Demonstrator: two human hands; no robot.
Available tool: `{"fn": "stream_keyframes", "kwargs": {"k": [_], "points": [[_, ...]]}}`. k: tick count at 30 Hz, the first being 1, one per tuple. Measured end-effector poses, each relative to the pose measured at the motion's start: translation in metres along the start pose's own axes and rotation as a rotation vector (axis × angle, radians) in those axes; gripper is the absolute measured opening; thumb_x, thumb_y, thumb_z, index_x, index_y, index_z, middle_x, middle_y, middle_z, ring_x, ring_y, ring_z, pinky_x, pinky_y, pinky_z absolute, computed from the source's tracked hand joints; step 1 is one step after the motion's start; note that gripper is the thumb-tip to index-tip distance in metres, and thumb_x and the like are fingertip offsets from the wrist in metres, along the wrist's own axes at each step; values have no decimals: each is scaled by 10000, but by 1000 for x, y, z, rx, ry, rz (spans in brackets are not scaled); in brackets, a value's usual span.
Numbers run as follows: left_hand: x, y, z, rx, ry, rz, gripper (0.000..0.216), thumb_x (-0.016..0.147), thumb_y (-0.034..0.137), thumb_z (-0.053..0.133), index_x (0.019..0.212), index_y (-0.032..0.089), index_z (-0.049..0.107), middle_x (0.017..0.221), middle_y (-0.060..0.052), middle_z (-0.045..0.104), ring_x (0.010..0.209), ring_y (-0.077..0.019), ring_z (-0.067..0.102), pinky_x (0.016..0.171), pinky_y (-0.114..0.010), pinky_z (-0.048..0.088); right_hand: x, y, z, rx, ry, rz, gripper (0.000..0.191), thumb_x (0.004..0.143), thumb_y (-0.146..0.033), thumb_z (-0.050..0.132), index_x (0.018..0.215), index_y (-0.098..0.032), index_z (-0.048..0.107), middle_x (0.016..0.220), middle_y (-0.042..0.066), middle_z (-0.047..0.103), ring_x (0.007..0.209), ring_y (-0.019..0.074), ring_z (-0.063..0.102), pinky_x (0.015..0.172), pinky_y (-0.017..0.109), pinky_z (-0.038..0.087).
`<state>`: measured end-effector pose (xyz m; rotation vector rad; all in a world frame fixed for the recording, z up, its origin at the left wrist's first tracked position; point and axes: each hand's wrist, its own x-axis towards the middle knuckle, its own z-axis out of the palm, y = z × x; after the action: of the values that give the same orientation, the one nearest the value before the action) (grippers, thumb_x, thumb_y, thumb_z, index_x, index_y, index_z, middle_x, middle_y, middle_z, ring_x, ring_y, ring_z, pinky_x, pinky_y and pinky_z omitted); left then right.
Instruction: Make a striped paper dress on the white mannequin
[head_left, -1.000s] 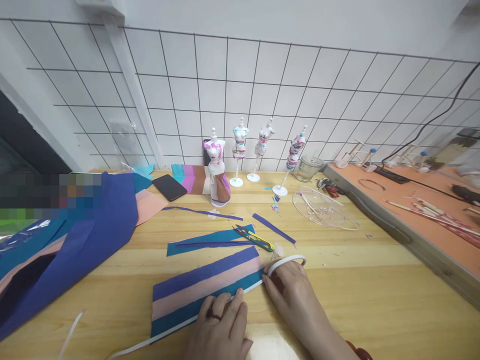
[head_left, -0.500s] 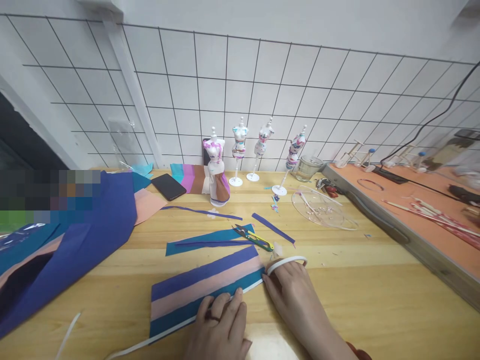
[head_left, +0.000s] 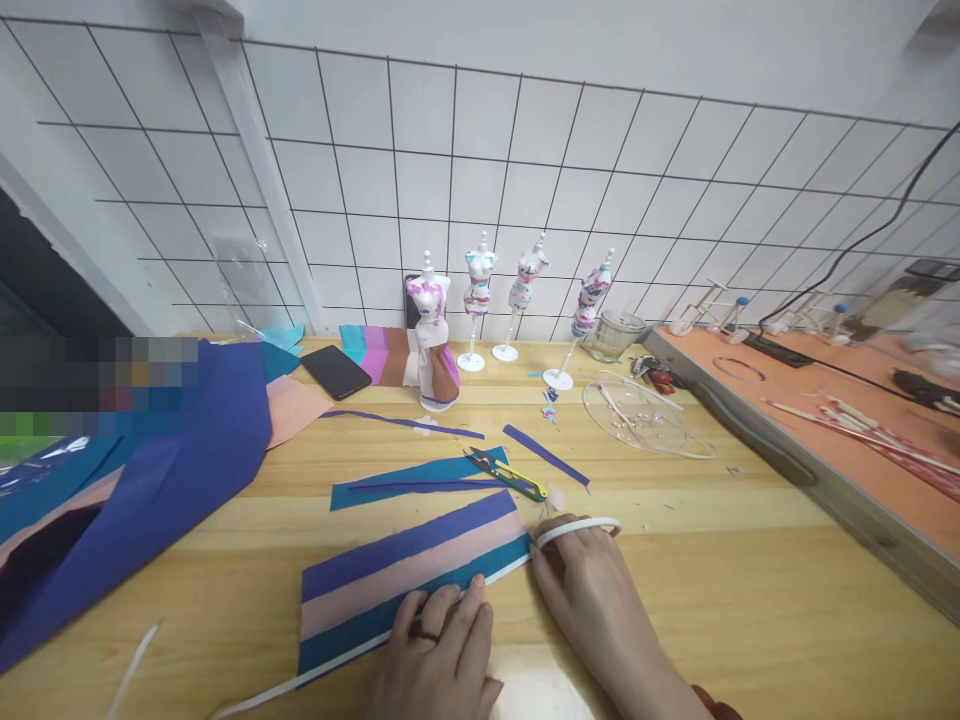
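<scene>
A striped fabric piece (head_left: 411,570) in purple, pink and teal lies on the table. A narrow white tape (head_left: 337,655) runs along its near teal edge and trails off to the lower left. My left hand (head_left: 439,645) lies with fingers stretched out, fingertips pressing on the tape and the fabric edge; a dark ring is on one finger. At the fabric's right end my right hand (head_left: 589,585) is closed, thumb and finger pinching the tape. A white loop of the tape (head_left: 577,527) curves over its knuckles. Its inner fingers are hidden.
Thread snips (head_left: 517,478) lie on a teal strip (head_left: 420,478) beyond the fabric. Small dress forms (head_left: 433,330) stand along the gridded wall. At left are a phone (head_left: 336,372) and purple cloth (head_left: 202,480). A clear tray (head_left: 637,415) and raised orange board (head_left: 810,420) are right.
My right hand and the white loop have shifted slightly to the right. My left hand stays in place on the tape.
</scene>
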<state>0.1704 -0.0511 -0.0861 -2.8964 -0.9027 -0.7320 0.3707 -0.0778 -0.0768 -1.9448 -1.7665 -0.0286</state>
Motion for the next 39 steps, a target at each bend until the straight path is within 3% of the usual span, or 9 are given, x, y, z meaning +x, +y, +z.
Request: {"fn": "stream_keyframes", "kwargs": {"k": [7,26,34,37,39], "points": [[-1,0,-2,6,-33,-1,394,726,430,695,1043,210,614,1159,29,681,913,-168,593,821,-346,360,-1,3,1,-45,23,-15,112,854,-181,502,816,-189,607,765,74,660,731,259,589,665,365,397],[3,0,-2,7,47,12,376,696,442,711,978,205,636,1087,22,712,851,-175,611,761,-344,394,5,12,2,-141,53,-25,138,865,-161,456,738,-205,487,674,60,595,679,241,556,608,337,382],[9,0,-13,-113,-162,-118,302,784,301,615,1079,240,589,1223,-23,640,983,-232,605,815,-374,460,4,12,2,-144,57,-34,131,866,-161,460,745,-202,490,684,63,595,678,239,545,604,338,376],[26,-2,-20,-149,-176,-150,234,816,204,526,1037,218,601,1117,-37,681,942,-214,624,790,-345,494,4,12,3,-139,61,-32,133,873,-164,448,754,-202,493,680,62,593,662,235,541,594,334,370],[40,-3,-20,-143,-250,-119,230,827,107,474,962,219,624,1072,-17,688,963,-208,609,817,-344,495,4,12,3,-135,62,-32,138,873,-162,442,750,-202,490,680,62,591,665,236,542,596,333,371]]}}
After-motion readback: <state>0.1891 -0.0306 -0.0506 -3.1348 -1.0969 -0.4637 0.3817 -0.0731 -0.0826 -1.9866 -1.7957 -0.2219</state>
